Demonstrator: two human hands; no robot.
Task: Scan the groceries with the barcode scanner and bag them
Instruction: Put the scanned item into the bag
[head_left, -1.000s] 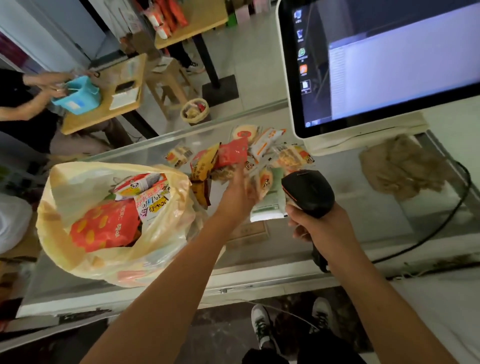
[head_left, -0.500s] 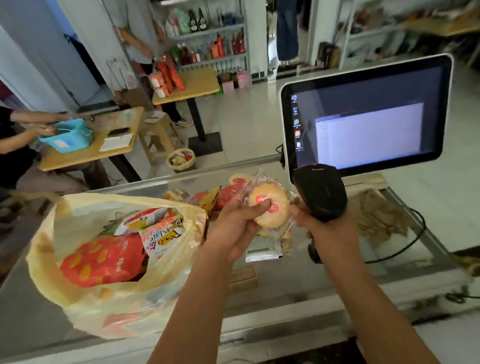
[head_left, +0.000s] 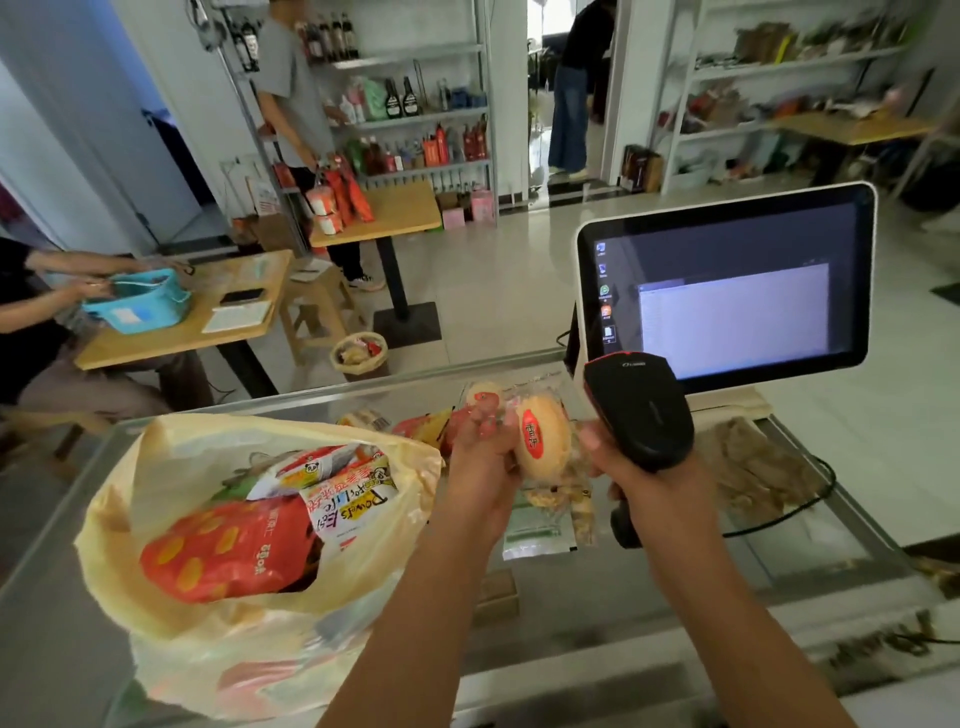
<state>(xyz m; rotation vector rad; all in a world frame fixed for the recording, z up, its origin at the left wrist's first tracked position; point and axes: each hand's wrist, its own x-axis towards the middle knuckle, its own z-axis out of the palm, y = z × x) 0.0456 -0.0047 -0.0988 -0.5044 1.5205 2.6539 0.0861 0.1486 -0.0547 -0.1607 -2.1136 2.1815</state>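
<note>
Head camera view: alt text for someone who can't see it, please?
The left hand holds a wrapped bun beside the black barcode scanner gripped in the right hand, over a glass counter. A yellow bag of snacks sits left, a monitor right.

Bag (head_left: 119, 545) stood at the left of the surface (head_left: 675, 597), with packets (head_left: 234, 551) inside it. Right of the bag, left grip (head_left: 483, 457) held a wrapped bun (head_left: 543, 441) above the surface. Right grip (head_left: 639, 483), just beside it on the right, held the scanner (head_left: 644, 415). Loose packets (head_left: 421, 423) lay behind and beneath the bun. Monitor (head_left: 727, 301) stood back right, behind the scanner. Cloth (head_left: 753, 467) lay right of the scanner, before the monitor.
</note>
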